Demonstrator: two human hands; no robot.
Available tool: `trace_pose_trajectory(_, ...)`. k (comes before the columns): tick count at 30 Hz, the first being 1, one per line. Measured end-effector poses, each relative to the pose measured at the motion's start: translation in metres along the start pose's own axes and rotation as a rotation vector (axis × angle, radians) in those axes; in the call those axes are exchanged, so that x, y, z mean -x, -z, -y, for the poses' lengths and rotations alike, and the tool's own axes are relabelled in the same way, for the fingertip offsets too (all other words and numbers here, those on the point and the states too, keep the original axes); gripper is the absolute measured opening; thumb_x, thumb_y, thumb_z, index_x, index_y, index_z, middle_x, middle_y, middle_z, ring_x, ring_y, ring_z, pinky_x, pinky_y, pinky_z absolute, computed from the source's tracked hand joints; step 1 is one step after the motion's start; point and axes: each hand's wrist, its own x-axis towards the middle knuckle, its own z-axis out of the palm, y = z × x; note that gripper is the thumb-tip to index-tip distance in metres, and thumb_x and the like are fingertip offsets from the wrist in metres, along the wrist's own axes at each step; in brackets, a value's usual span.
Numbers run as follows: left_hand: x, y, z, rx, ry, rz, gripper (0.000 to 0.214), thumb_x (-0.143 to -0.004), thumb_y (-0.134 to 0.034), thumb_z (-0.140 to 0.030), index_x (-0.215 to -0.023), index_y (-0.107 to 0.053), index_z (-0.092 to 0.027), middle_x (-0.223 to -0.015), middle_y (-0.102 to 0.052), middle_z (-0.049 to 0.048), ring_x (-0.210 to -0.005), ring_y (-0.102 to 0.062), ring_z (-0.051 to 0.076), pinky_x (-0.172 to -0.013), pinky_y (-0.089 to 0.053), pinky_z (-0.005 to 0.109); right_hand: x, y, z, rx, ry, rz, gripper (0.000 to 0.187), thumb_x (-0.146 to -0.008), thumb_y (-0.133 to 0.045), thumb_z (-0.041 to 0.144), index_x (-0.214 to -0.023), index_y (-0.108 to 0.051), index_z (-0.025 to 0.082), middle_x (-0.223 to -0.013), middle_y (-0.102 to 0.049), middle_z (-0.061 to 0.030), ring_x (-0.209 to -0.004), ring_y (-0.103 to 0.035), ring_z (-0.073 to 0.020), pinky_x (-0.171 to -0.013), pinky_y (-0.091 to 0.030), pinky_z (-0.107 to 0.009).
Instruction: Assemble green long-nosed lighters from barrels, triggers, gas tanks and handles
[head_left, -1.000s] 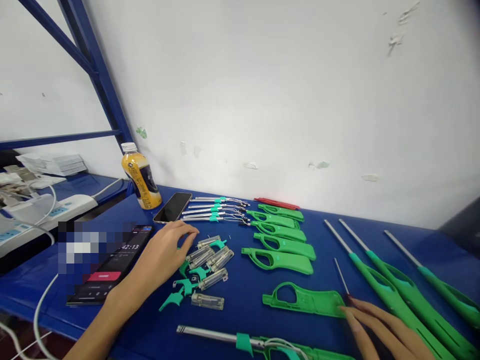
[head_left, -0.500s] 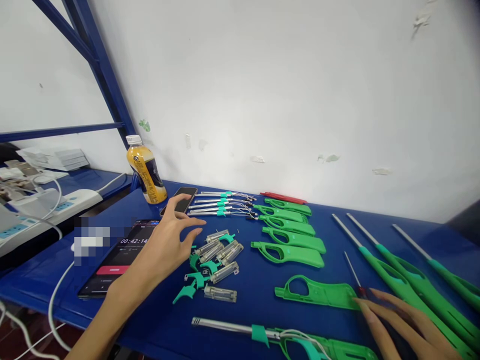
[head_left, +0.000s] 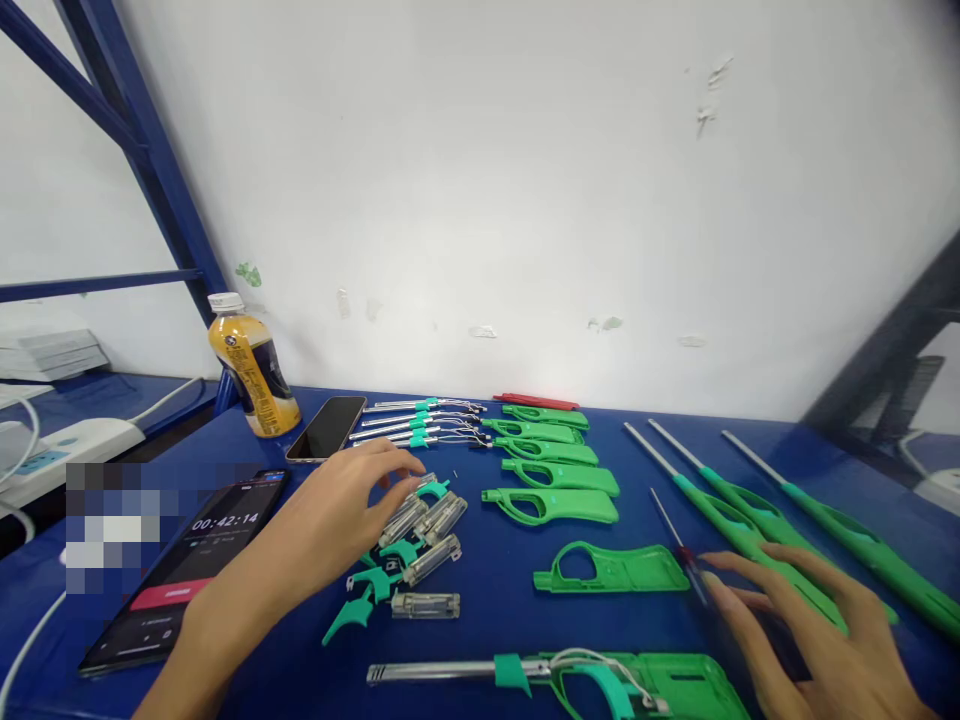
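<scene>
My left hand [head_left: 352,500] is over a loose pile of clear lighter fuel tanks [head_left: 433,560] and teal triggers [head_left: 351,612]. Its thumb and fingers are curled but apart; whether they touch a tank is hard to see. My right hand [head_left: 802,620] hovers with spread fingers beside a screwdriver [head_left: 671,525], whose handle it partly covers. An empty green lighter shell half [head_left: 637,570] lies left of those fingers. Nearer me, another green shell half [head_left: 690,680] holds a metal lighter tube [head_left: 442,671], wires and a teal trigger.
Behind lie several green shell halves [head_left: 559,505], metal tubes with wires [head_left: 390,437] and red pieces [head_left: 536,401]. Long green lighters [head_left: 862,545] lie at the right. Two phones [head_left: 326,430], a drink bottle [head_left: 255,375] and a power strip [head_left: 82,450] occupy the left.
My left hand has lowered toward the fuel tanks, its fingers curling over the pile. My right hand has shifted slightly away from the empty shell half. The camera view has turned right.
</scene>
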Motion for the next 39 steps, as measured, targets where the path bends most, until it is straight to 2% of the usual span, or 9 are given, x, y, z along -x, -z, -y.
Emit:
trace_pose_trajectory(5,0.005,0.000,-0.009,-0.005,0.002,0.119,0.025,-0.102,-0.055,-0.043,-0.095,-0.076,-0.032,-0.097,-0.076,-0.0017,-0.087,-0.069,0.021,-0.074,-0.051,0.032,0.005,-0.002,-0.009,0.024,0.012,0.006,0.045,-0.099,-0.056,0.066,-0.118,-0.077,0.031,-0.130,-0.060,-0.0113,-0.106,-0.073,-0.0311,-0.041,-0.055,-0.022)
trace_pose_trajectory(9,0.007,-0.004,-0.011,-0.010,-0.010,0.205,0.022,-0.099,-0.058,-0.039,-0.089,-0.076,-0.031,-0.093,-0.076,-0.0021,-0.082,-0.068,0.019,-0.069,-0.049,0.029,0.005,-0.005,-0.010,0.027,0.023,-0.003,0.047,-0.098,-0.057,0.067,-0.120,-0.076,0.030,-0.128,-0.059,-0.0112,-0.095,-0.075,-0.0280,-0.051,-0.058,-0.031)
trace_pose_trajectory(12,0.008,-0.008,-0.012,-0.017,-0.010,0.250,0.022,-0.099,-0.059,-0.035,-0.086,-0.075,-0.030,-0.091,-0.076,-0.0018,-0.084,-0.069,0.019,-0.071,-0.049,0.028,0.001,-0.004,-0.002,0.049,0.080,-0.033,0.048,-0.100,-0.054,0.068,-0.116,-0.076,0.028,-0.131,-0.057,-0.0120,-0.105,-0.073,-0.0325,-0.066,-0.059,-0.040)
trace_pose_trajectory(16,0.010,-0.012,-0.014,-0.037,-0.003,0.294,0.023,-0.099,-0.059,-0.036,-0.084,-0.075,-0.030,-0.089,-0.075,-0.0013,-0.083,-0.070,0.020,-0.070,-0.048,0.029,-0.005,-0.002,0.005,0.055,0.098,-0.004,0.048,-0.101,-0.050,0.068,-0.116,-0.075,0.030,-0.134,-0.059,-0.0107,-0.115,-0.069,-0.0342,-0.075,-0.058,-0.044)
trace_pose_trajectory(22,0.011,-0.016,-0.017,-0.045,-0.001,0.307,0.023,-0.098,-0.063,-0.043,-0.089,-0.078,-0.030,-0.090,-0.077,0.0016,-0.082,-0.071,0.023,-0.073,-0.052,0.031,-0.006,0.003,0.015,0.027,0.095,0.023,0.051,-0.102,-0.048,0.069,-0.115,-0.076,0.028,-0.136,-0.060,-0.0110,-0.117,-0.068,-0.0338,-0.092,-0.056,-0.050)
trace_pose_trajectory(27,0.008,-0.010,-0.015,-0.041,-0.002,0.280,0.031,-0.103,-0.054,-0.043,-0.092,-0.080,-0.030,-0.091,-0.079,0.0017,-0.078,-0.072,0.021,-0.068,-0.051,0.029,-0.006,0.009,0.030,0.026,0.036,0.040,0.048,-0.105,-0.045,0.063,-0.117,-0.075,0.028,-0.137,-0.061,-0.0116,-0.120,-0.067,-0.0334,-0.099,-0.054,-0.051)
trace_pose_trajectory(32,0.005,-0.004,-0.012,-0.047,0.016,0.260,0.030,-0.101,-0.054,-0.039,-0.094,-0.082,-0.030,-0.090,-0.080,0.0005,-0.075,-0.072,0.020,-0.064,-0.050,0.028,-0.008,0.005,0.017,0.031,0.100,0.023,0.052,-0.102,-0.046,0.070,-0.110,-0.076,0.029,-0.133,-0.062,-0.0108,-0.121,-0.066,-0.0354,-0.100,-0.053,-0.053)
trace_pose_trajectory(36,0.005,-0.004,-0.012,-0.051,0.011,0.258,0.029,-0.100,-0.055,-0.039,-0.095,-0.082,-0.031,-0.090,-0.080,-0.0001,-0.076,-0.073,0.020,-0.066,-0.051,0.028,-0.008,0.002,0.009,0.038,0.132,0.006,0.047,-0.103,-0.047,0.067,-0.112,-0.074,0.030,-0.133,-0.062,-0.0098,-0.120,-0.067,-0.0355,-0.105,-0.050,-0.055)
trace_pose_trajectory(39,0.005,-0.004,-0.012,-0.056,0.005,0.249,0.032,-0.101,-0.053,-0.041,-0.095,-0.083,-0.031,-0.089,-0.080,0.0010,-0.075,-0.073,0.020,-0.065,-0.052,0.028,-0.008,0.002,0.010,0.041,0.146,0.010,0.046,-0.103,-0.047,0.067,-0.111,-0.074,0.029,-0.133,-0.062,-0.0097,-0.119,-0.067,-0.0351,-0.103,-0.052,-0.054)
